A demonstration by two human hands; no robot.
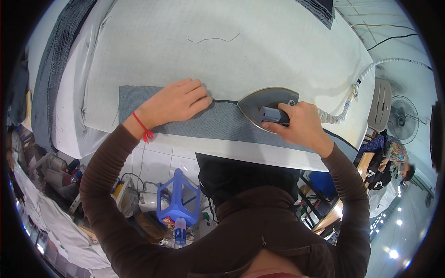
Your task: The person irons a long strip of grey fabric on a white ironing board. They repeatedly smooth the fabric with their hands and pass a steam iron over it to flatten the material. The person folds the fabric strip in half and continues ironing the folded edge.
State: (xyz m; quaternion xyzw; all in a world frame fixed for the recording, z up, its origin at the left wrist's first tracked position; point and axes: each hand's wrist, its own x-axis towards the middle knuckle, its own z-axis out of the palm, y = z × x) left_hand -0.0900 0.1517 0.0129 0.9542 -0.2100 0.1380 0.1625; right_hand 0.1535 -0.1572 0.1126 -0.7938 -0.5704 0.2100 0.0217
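A long blue-grey denim piece [204, 124] lies along the near edge of the white padded ironing table, with a dark strip along its far edge. My left hand [181, 99], a red string at its wrist, rests on the denim. Its fingers are curled together at the dark edge, pinching the cloth there. In my right hand [301, 123] is the handle of an iron [273, 96], fingers wrapped round it. The soleplate sits on the denim, its tip pointing left toward my left hand. What lies beneath the iron is hidden.
A wrapped hose [345, 109] runs from the iron to the right. Stacked denim [62, 60] hangs at the far left; more dark cloth [320, 10] lies at the back right. A loose thread [213, 39] lies on the table [153, 51]. Below are a blue stool [177, 204] and a bottle [180, 234].
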